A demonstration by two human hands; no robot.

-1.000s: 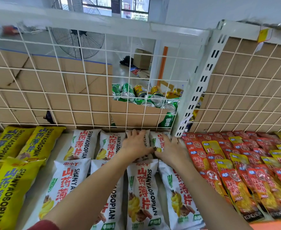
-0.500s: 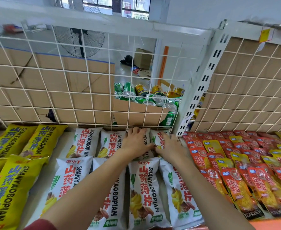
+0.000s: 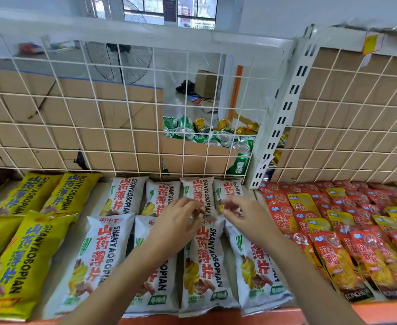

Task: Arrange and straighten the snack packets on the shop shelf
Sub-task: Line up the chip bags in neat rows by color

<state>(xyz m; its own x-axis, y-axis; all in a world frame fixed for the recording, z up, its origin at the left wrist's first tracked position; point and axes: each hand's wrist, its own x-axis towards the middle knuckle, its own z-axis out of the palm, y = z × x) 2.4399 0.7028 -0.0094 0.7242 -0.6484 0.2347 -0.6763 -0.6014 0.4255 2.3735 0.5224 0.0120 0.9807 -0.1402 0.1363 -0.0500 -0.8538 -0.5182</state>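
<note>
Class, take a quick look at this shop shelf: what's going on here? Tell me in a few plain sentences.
A person is tidying the white snack packets lying in two rows on the shelf. The left hand and right hand hover close together where the back and front rows meet, fingers loosely curled. Blur hides whether they pinch a packet. Yellow packets lie to the left, red sachets to the right.

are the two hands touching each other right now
Apart. Head view shows a clear gap between left hand and right hand, with a white packet visible through it.
</note>
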